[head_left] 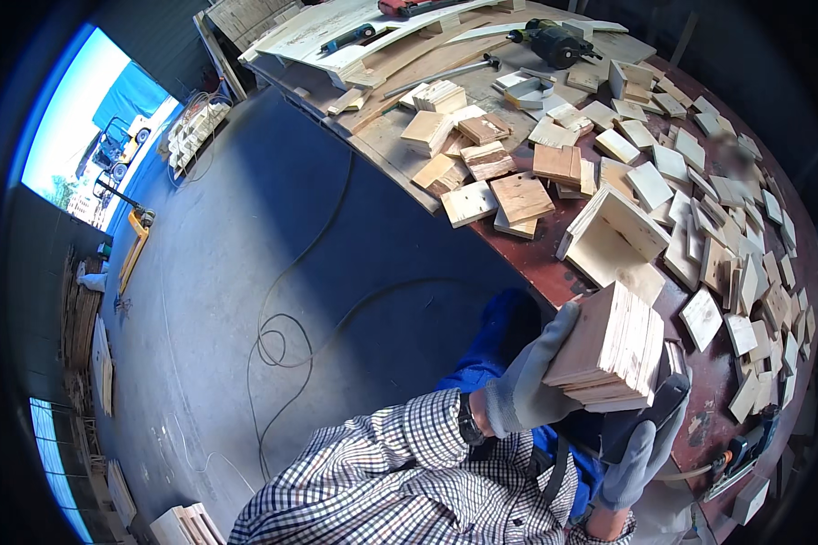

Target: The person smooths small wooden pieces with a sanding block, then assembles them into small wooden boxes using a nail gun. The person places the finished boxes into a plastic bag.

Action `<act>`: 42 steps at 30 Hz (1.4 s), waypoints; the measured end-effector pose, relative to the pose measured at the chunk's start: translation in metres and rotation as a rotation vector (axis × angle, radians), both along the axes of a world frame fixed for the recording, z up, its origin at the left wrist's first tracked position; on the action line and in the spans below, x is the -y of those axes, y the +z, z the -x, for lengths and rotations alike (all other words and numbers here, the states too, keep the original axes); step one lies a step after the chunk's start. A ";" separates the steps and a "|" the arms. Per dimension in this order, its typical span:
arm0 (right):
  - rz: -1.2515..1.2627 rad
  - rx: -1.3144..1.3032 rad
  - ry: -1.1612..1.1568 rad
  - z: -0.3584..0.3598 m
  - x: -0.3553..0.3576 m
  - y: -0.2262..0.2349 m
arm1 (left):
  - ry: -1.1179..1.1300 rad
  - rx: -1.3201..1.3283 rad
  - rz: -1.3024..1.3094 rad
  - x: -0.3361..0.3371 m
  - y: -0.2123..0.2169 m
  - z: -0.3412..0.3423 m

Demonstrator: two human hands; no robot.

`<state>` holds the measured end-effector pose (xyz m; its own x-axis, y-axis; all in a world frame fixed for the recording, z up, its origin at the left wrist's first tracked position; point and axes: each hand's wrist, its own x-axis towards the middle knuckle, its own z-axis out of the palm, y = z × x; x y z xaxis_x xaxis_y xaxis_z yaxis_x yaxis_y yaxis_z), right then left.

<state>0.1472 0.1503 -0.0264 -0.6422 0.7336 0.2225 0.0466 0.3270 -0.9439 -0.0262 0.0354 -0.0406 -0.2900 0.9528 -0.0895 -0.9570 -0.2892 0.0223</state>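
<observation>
My left hand (525, 386), in a light grey work glove, is wrapped round a stack of square plywood pieces (600, 354), held together with layered edges facing up and toward me. My right hand (634, 468), gloved alike, grips a dark block-shaped object (650, 413) pressed close to the near right side of the stack. Its kind I cannot make out. Just beyond the stack, two plywood squares stand joined at an angle like an open corner (620, 227), on the dark red tabletop (541, 263).
Many loose wood squares (700, 318) cover the table's right side. A hammer (445, 74), a black power tool (559, 44) and a blue tool (347, 38) lie farther back. A clamp (741, 454) sits at the near right edge. A hose (286, 341) loops across the floor.
</observation>
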 end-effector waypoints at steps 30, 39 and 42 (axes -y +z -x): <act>-0.792 0.316 -0.046 -0.027 -0.010 -0.007 | 0.623 -1.598 0.491 0.016 -0.007 0.022; -0.790 0.384 -0.027 -0.034 -0.007 -0.009 | 0.529 -1.303 0.397 0.021 0.001 0.019; -0.645 0.338 -0.018 -0.031 -0.002 -0.016 | 0.393 -1.181 0.373 0.022 -0.006 0.020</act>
<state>0.1780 0.1523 -0.0423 -0.7416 0.5344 0.4055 0.3122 0.8099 -0.4966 -0.0457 0.0138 -0.0463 -0.6275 0.7596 0.1708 -0.1568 -0.3381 0.9279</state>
